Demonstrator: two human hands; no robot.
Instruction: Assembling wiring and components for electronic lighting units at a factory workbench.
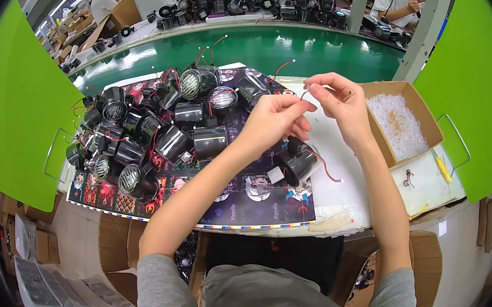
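Above the right part of the table, my left hand (278,119) pinches a thin red wire (303,94) between thumb and fingertips. Close by on its right, my right hand (341,102) is closed at the wire's small whitish end, thumb against forefinger. Below them lies a black cylindrical housing (299,164) with a clear rim and a red lead trailing right. A small white block (276,175) sits against its left side. To the left, many similar black cylinders (211,143) with ribbed clear lenses and red-black leads are heaped on a printed sheet (246,210).
An open cardboard box (424,112) of small clear plastic pieces stands right of my right hand. Near it lie a yellow-handled tool (443,169) and a small wired part (408,178). Beyond the table runs a green conveyor belt (187,50); a co-worker (401,2) sits far right.
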